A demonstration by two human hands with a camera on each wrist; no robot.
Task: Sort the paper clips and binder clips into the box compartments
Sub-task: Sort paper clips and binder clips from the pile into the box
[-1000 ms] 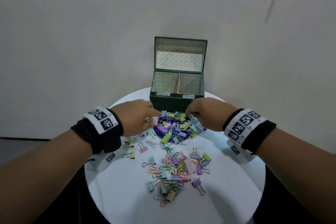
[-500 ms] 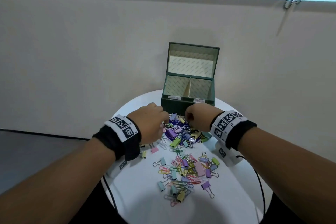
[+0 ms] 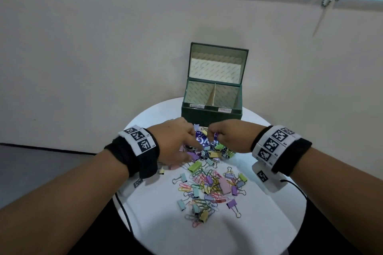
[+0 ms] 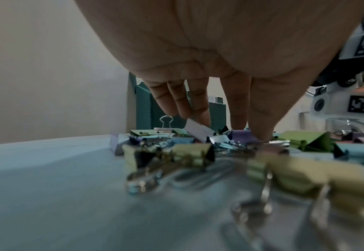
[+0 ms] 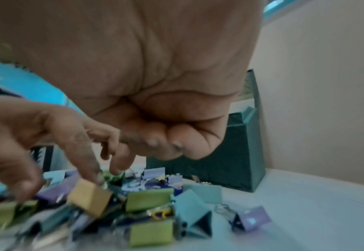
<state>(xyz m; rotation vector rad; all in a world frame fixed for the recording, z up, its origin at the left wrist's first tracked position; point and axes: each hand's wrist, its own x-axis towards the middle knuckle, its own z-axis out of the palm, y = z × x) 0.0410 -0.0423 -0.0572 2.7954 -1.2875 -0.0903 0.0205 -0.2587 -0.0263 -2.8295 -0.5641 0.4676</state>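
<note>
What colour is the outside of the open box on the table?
Dark green; the box shows it best in the head view.

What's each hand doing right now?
Left hand: open, fingertips down in the clip pile, gripping nothing visible.
Right hand: fingers curled; contents can't be told.

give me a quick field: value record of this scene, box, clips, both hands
surface: round white table
box: green box at the table's far edge, lid open and upright, two compartments split by a divider, no clips visible inside
clips: mixed pile of pastel binder clips and paper clips loose on the table in front of the box
left hand: left hand over the far part of the pile, fingers extended down onto the clips
right hand: right hand beside it, fingers curled; what it holds cannot be told
</note>
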